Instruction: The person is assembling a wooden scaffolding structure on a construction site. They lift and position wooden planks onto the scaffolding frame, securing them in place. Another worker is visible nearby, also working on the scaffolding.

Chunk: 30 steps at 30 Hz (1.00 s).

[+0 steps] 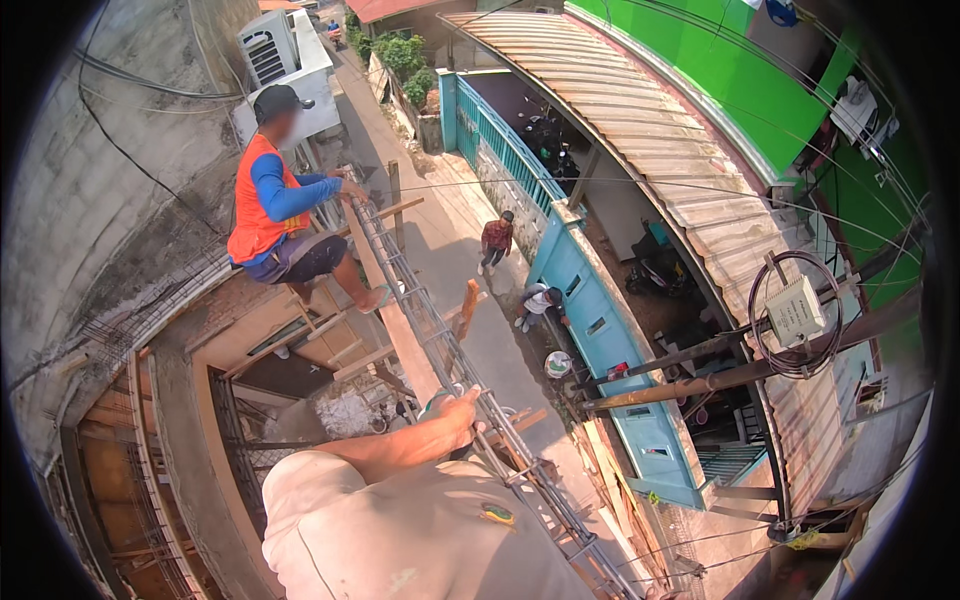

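My left hand (460,415) is closed in a fist at the edge of a long rebar cage (505,440). What its fingers hold, if anything, is hidden. A curved green strip (434,404) shows just beside the fist; I cannot tell what it belongs to. My left arm reaches across from the beige sleeve (315,490), and my right hand is not visible. Along the cage's left side runs a wooden board (405,340). Farther up, a co-worker (270,200) in an orange vest and dark cap sits with both hands at the far end of the cage.
We are high above a narrow lane (490,330), where two people (497,240) are below. A white bucket (558,364) stands by a blue gate (610,350). Wooden props (467,310) stick out beside the cage. Cables and a pole (690,388) cross at right, near a corrugated roof (640,110).
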Available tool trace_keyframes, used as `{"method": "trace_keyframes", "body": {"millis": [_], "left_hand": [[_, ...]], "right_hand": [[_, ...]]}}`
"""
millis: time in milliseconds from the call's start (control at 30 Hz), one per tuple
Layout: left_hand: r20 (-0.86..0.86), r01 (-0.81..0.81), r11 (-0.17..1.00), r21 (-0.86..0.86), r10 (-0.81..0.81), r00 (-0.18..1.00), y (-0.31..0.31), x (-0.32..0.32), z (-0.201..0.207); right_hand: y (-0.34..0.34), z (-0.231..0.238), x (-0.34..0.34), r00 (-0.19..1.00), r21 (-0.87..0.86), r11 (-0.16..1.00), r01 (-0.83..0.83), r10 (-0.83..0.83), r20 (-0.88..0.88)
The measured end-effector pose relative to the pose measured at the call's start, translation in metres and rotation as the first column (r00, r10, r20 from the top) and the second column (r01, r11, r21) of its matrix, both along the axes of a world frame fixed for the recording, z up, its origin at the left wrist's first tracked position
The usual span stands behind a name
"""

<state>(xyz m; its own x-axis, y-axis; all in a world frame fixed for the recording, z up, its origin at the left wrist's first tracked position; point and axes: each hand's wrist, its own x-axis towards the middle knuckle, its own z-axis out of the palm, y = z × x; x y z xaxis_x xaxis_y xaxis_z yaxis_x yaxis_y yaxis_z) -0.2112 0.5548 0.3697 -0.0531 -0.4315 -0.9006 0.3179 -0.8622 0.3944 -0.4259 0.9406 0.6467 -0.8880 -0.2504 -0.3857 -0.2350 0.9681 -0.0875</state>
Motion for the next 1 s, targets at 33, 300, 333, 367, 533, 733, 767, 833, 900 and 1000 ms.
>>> {"method": "trace_keyframes", "body": {"millis": [33, 300, 333, 367, 533, 733, 767, 833, 900, 1000], "left_hand": [[0.047, 0.005, 1.0, -0.004, -0.005, 0.999, -0.001, 0.0, -0.003], [0.054, 0.002, 0.997, -0.072, 0.002, 0.999, -0.006, -0.001, -0.032], [0.069, 0.007, 0.997, -0.079, -0.002, 0.998, -0.007, -0.002, -0.035], [0.078, 0.021, 0.999, -0.05, -0.017, 0.997, -0.009, -0.004, -0.039], [0.032, -0.016, 1.0, -0.019, 0.017, 0.999, -0.006, -0.007, -0.048], [0.129, -0.058, 0.998, 0.005, 0.057, 0.99, -0.006, -0.019, -0.029], [0.152, -0.067, 0.998, 0.016, 0.064, 0.986, -0.007, -0.021, -0.026], [0.179, -0.087, 0.996, 0.026, 0.081, 0.981, -0.01, -0.023, -0.021], [0.143, -0.056, 0.998, 0.034, 0.051, 0.988, -0.012, -0.02, -0.019], [0.091, -0.057, 0.998, 0.033, 0.054, 0.994, -0.016, -0.015, -0.023]], "right_hand": [[-0.002, -0.001, -0.002, 1.0, -0.016, 1.0, -0.017, 0.018, 0.017], [-0.009, -0.013, -0.016, 0.993, -0.046, 0.998, -0.048, 0.053, 0.105], [-0.01, -0.015, -0.016, 0.992, -0.048, 0.998, -0.044, 0.049, 0.114], [-0.012, -0.016, -0.016, 0.992, -0.045, 0.998, -0.039, 0.044, 0.122], [-0.023, -0.015, -0.017, 0.99, -0.014, 0.995, -0.1, 0.1, 0.096], [-0.026, -0.02, -0.013, 0.99, -0.021, 0.995, -0.093, 0.094, 0.109], [-0.025, -0.023, -0.013, 0.989, -0.02, 0.994, -0.11, 0.112, 0.096], [-0.022, -0.03, -0.016, 0.986, -0.024, 0.989, -0.146, 0.147, 0.076], [-0.016, -0.039, -0.02, 0.983, -0.027, 0.985, -0.172, 0.173, 0.063], [-0.005, -0.053, -0.028, 0.979, -0.026, 0.98, -0.199, 0.2, 0.044]]}}
